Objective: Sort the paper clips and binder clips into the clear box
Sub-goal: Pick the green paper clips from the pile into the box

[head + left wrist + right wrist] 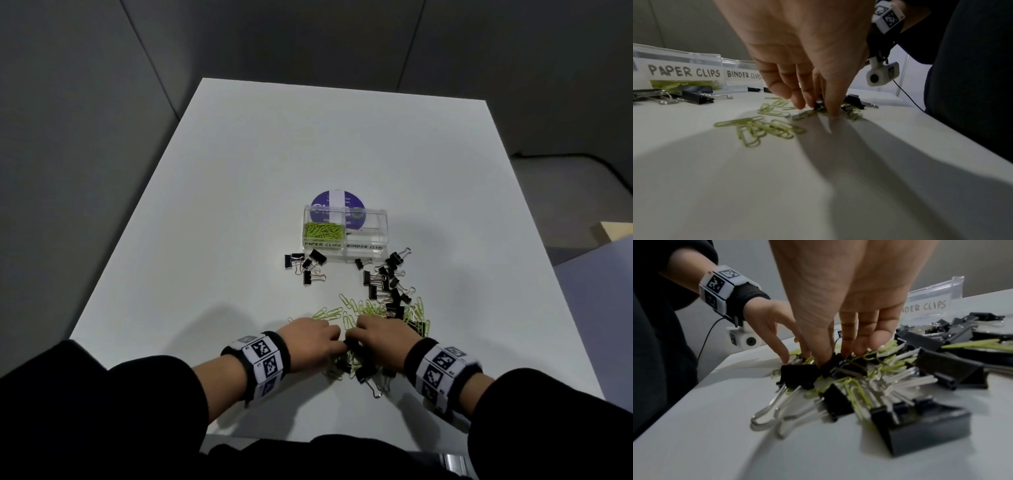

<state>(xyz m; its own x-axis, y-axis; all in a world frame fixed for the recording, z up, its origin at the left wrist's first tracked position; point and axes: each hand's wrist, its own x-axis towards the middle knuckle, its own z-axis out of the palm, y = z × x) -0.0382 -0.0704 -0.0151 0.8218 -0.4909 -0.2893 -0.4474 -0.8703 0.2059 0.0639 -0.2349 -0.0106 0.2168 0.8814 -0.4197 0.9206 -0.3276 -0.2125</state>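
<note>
Setting: a white desk (239, 192) fills the middle of the head view, with grey partition walls across the top of the frame.
Nearest, lower centre: a tangled heap (363, 363) of black binder clips and green paper clips lies between the two wrists.
Left hand (310, 339): lower centre-left of the head view, fingers curled down into the heap; in the left wrist view the fingertips (833, 112) pinch at a small dark clip, though the blur hides how firm the hold is.
Right hand (378, 337): just beside the left one, fingers (863, 344) bent down and digging among the clips; whether it has actually caught one I cannot tell.
Middle of frame: loose paper clips (342, 310) spread beyond the knuckles; more binder clips (388, 284) trail up and to the right, and a small group (306, 265) sits apart on the left.
Farthest: the clear box (346, 229) stands at frame centre, left cell labelled PAPER CLIPS and holding green clips, right cell labelled BINDER CLIPS and looking nearly empty; a purple disc (337, 205) lies behind it.
Handling, paper clips: likely light, thin and springy; they snag each other, so pinch one flat loop and lift slowly.
Handling, binder clips: likely stiff and heavier; take the black body, since the wire handles (768, 408) swing and hook neighbours.
</note>
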